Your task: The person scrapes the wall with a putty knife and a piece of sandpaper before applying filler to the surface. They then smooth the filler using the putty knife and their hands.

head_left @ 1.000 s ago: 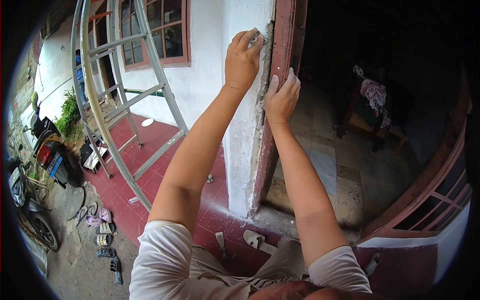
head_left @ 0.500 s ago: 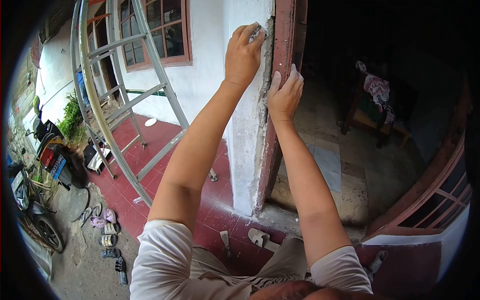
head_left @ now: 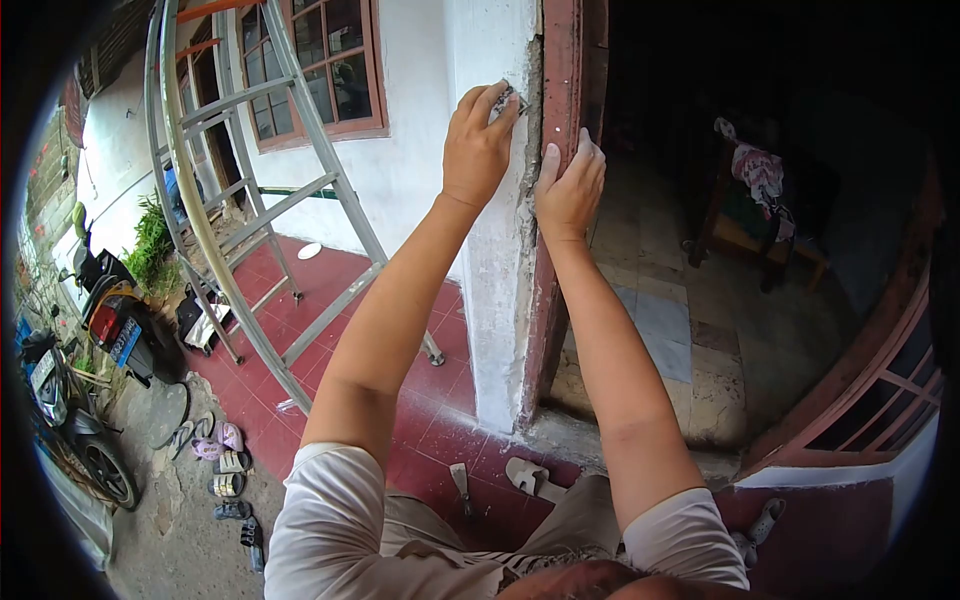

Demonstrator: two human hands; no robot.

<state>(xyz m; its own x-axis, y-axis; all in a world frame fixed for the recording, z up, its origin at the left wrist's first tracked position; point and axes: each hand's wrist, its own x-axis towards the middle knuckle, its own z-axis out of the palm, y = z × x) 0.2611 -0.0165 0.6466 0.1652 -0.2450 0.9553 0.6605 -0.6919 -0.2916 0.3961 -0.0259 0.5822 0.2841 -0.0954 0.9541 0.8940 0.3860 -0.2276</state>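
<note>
My left hand (head_left: pixel 478 145) is closed around a small crumpled grey piece (head_left: pixel 508 100), mostly hidden by the fingers, perhaps sandpaper. It presses this against the edge of the white wall (head_left: pixel 492 300), where a rough, chipped strip of plaster (head_left: pixel 532 185) runs down beside the wood. Lower and to the right, my right hand (head_left: pixel 572 190) grips the reddish-brown door frame (head_left: pixel 562 70). Its thumb lies on the front face while the fingers reach round the inner side.
An aluminium ladder (head_left: pixel 335 185) stands on the red tiles to the left. A scraper (head_left: pixel 461 488) and a sandal (head_left: pixel 530 478) lie by my legs. Beyond are motorbikes (head_left: pixel 120 320) and several pairs of footwear (head_left: pixel 228 462). The dark doorway holds a cloth-draped chair (head_left: pixel 755 180).
My left hand has slid a little way down the wall edge with the grey piece. My right hand keeps its place on the frame. The view has shifted slightly.
</note>
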